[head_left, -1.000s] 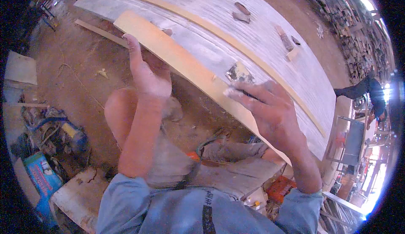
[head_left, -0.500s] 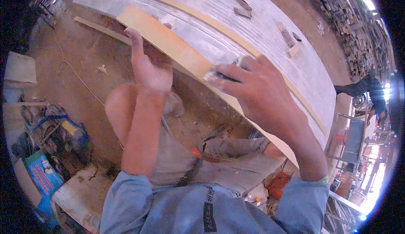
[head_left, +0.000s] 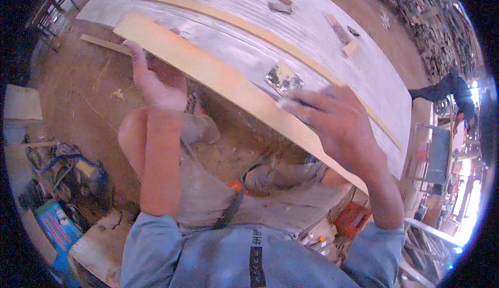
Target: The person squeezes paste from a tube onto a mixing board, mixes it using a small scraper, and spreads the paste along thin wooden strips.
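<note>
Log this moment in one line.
left grip: holding long pale-yellow wooden board | right grip: over board, contact unclear | nearby: black-and-cream mottled patch

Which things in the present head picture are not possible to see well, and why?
Head view:
- Left hand: much of its fingers, hidden by the pale board.
- Right hand: whether it grips the patchy piece; blurred fingers.
- Blue box: lettering, too small.
- Wood stack: cut off by the top edge.
</note>
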A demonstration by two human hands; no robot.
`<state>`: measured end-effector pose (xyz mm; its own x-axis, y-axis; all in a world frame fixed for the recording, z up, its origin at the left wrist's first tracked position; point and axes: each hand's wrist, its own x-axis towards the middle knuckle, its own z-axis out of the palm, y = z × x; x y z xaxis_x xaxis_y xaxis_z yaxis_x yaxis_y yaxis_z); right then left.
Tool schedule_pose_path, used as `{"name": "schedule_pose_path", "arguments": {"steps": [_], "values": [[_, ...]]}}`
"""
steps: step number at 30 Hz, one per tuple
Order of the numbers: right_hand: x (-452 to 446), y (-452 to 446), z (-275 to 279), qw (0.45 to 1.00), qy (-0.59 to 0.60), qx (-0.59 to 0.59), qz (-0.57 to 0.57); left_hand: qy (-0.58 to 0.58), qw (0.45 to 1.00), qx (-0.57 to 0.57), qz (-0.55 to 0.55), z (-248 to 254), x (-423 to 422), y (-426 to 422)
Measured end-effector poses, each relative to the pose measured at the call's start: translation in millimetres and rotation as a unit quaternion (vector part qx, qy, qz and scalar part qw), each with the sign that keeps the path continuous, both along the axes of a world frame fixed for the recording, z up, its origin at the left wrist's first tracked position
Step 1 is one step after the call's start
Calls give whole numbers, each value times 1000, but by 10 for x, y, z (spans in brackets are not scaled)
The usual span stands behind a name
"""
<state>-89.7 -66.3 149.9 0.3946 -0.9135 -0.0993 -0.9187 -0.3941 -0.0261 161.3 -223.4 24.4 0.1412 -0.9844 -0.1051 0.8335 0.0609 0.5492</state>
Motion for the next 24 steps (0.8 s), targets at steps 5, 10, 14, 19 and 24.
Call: {"name": "schedule_pose_path", "arguments": {"steps": [5,10,14,19,24], "values": [[326,-459,-115,975,-108,-155,113,-1,999,-24,-27,-13,8,-12],[316,-488,-100,985,-58,-84,136,-63,998,-15,-1,10,-19,9],[112,-169,-139,991,-11,-41,123,-70,996,49,16,74,-61,48],[-211,347,-187,997,0,-4,72,-77,997,11,8,-59,22,11],[-427,774,-257,998,47,43,24,-92,994,41,34,-11,-23,38]]}}
